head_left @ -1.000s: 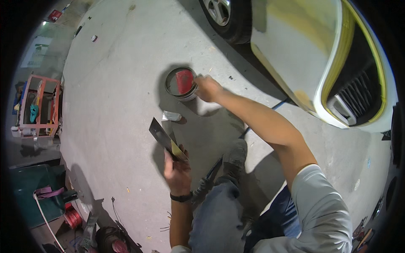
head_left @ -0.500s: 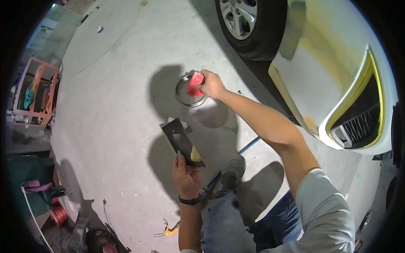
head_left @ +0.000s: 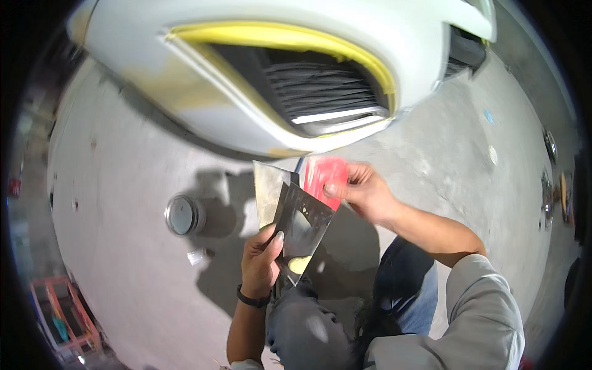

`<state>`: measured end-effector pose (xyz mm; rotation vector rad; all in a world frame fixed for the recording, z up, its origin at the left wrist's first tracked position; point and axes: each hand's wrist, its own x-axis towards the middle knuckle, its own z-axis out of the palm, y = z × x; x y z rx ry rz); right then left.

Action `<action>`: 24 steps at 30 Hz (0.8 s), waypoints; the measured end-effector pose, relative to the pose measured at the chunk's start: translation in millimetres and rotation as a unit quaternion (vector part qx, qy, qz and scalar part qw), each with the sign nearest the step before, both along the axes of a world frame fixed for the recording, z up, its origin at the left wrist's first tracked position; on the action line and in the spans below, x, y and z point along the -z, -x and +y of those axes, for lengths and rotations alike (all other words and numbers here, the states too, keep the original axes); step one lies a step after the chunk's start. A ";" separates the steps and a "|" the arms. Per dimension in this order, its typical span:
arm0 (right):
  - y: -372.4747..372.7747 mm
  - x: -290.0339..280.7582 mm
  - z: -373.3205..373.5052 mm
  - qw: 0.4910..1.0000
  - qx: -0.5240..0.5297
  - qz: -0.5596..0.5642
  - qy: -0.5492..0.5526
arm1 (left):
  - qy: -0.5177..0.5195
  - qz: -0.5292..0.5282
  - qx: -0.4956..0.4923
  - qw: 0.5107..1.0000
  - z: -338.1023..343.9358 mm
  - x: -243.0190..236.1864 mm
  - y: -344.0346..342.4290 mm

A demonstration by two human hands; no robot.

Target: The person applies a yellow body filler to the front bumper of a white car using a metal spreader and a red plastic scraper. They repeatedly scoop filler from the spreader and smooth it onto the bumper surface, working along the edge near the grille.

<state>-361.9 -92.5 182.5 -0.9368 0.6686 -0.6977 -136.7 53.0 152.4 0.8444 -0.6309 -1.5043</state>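
Note:
My left hand grips a dark metal plate with a pale yellow dab of paste near its lower end; behind it is a lighter, triangular-looking piece, partly hidden. My right hand holds a red flat spreader up at the plate's top right edge. Beyond both hands is a white car bumper with yellowish patches and yellow masking tape round a dark grille opening. On the floor to the left stands a round can, with a small pale item below it.
A pink-red metal frame rack with a teal item stands at the lower left. My bent legs are below my hands on the grey concrete floor. Assorted objects line the far right edge.
The view has turned toward the bumper, now across the top. My right hand has moved from the can to the plate with the red spreader, and my left hand is raised closer.

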 end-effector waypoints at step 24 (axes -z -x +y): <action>401.2 -36.7 13.7 0.813 0.493 -0.305 0.059 | -0.016 -0.097 0.501 0.860 -212.7 -84.0 417.7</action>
